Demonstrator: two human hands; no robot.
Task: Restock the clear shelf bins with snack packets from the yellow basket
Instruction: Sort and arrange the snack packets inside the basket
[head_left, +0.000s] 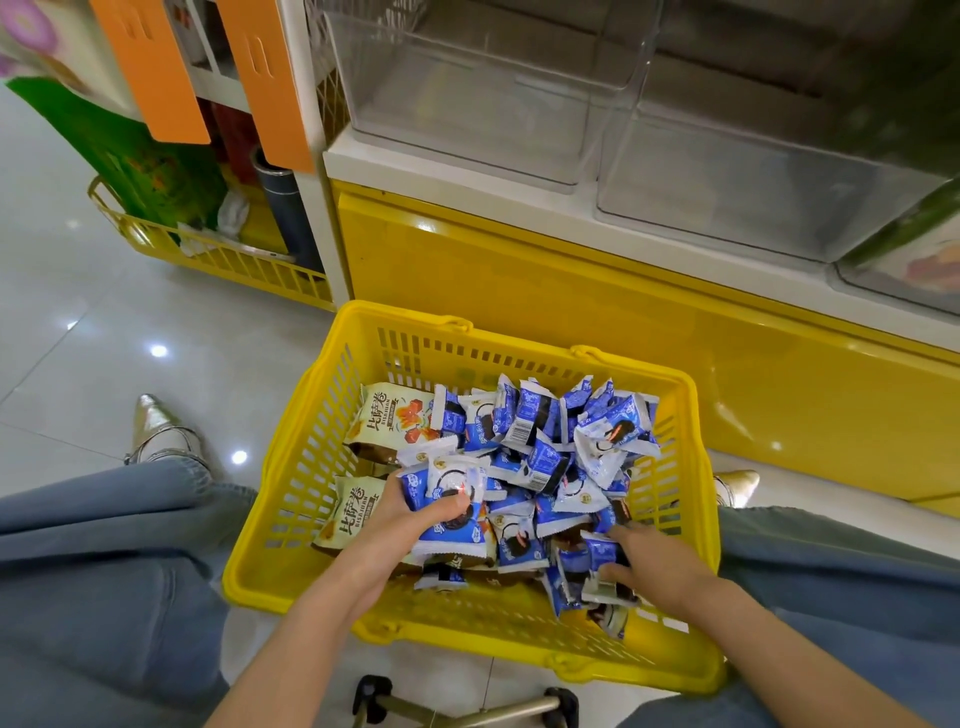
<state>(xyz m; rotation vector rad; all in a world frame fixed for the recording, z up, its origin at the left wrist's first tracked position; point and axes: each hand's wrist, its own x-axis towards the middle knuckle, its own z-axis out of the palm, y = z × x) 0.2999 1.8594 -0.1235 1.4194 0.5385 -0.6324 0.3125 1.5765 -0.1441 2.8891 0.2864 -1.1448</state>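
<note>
Many blue-and-white snack packets (540, 447) fill the yellow basket (311, 447), which stands on the floor (104, 338) between our knees, in front of the clear shelf bins (467, 114). Our left hand (405, 525) grips a few of these packets. Our right hand (660, 564) lies on the pile with fingers stretched out, touching packets but curled around none. Two beige bags (384, 415) lie at the basket's left side.

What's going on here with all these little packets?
A person works over a yellow basket full of snack packets. The left hand grips a bunch of blue packets, and the right hand reaches in among the rest. The clear bins on the shelf above look empty.
</note>
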